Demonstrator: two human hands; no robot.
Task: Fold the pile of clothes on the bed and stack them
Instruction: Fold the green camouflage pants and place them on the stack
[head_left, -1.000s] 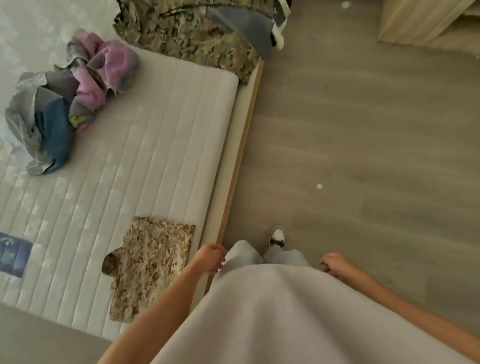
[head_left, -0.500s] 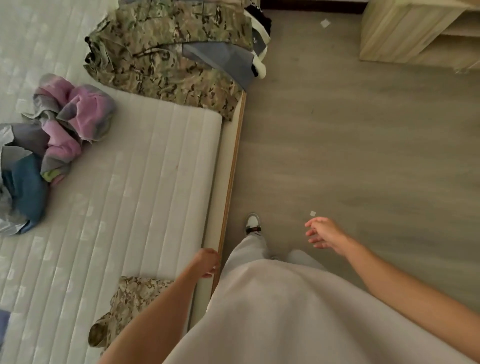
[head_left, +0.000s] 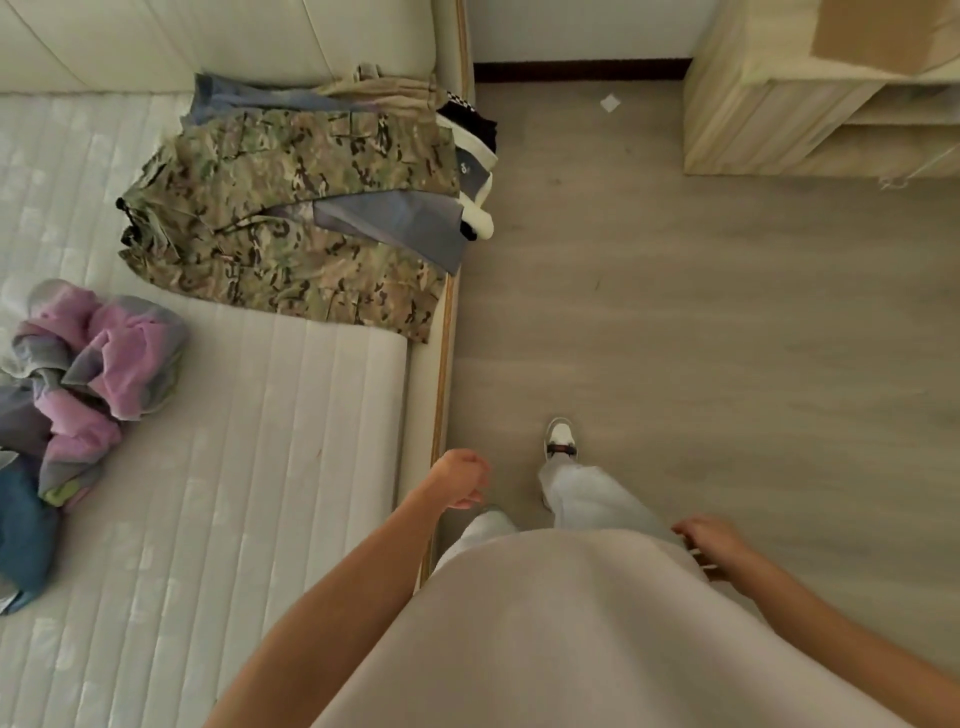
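Beside the bed, on the floor side of its wooden edge, the person stood mid-stride; both hands carried nothing; left hand hung just off the bed's edge with fingers loosely curled, empty; right hand sat further from the bed at the hem of the pale top, fingers relaxed and partly spread, touching the fabric at most. Camouflage clothes lay flattish at the head end of the bed against the headboard, with a grey-blue garment tucked among them and dark and white pieces hanging over the bed's edge; crumpled pink-and-grey pile with a blue item sat well in from the edge, on the far side of the mattress. Step looked like walking toward the next garment; best done by taking one piece only, lifting it clear of the rest, spreading it on the bare mattress near the edge, then folding; overhanging pieces could slip to the floor if tugged.
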